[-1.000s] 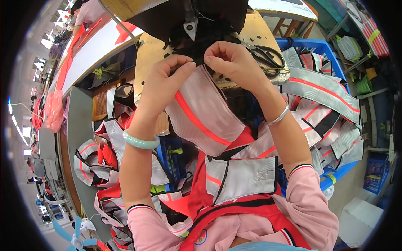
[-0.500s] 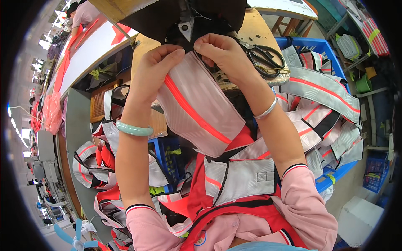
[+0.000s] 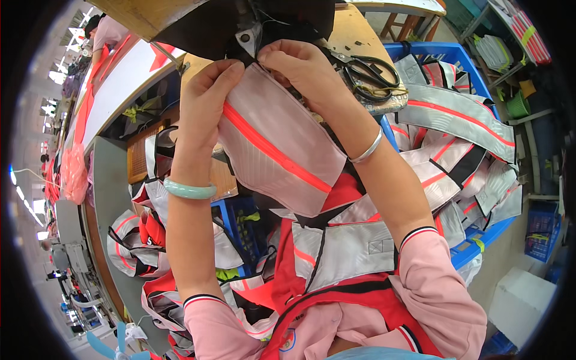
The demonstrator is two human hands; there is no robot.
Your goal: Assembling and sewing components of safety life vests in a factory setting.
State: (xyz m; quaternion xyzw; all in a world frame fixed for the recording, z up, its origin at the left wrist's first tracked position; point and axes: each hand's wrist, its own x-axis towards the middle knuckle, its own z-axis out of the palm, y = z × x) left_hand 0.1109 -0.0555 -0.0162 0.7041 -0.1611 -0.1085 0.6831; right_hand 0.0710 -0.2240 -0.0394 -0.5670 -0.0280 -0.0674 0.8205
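Between my hands hangs a silver-grey fabric panel (image 3: 288,129) with a bright orange-red stripe and dark edging. My left hand (image 3: 210,87) pinches its upper left edge between thumb and fingers. At the panel's top corner, my right hand (image 3: 300,69) is closed with thumb and fingertips on the edge. Both hands are just below a pointed metal part (image 3: 246,41) of a dark machine head. The panel's lower end lies over more grey and red pieces on my lap, among them a grey piece (image 3: 354,255) with a stitched square.
Black-handled scissors (image 3: 372,75) lie on the worn wooden tabletop (image 3: 354,30) right of my hands. A blue crate (image 3: 465,255) at the right is heaped with striped grey pieces (image 3: 462,117). More such pieces pile up at the left. Another person (image 3: 108,30) works at a white table.
The view has shifted slightly, and both hands with the panel sit a little further left and higher in the picture. Both grips stay on the panel's upper edge.
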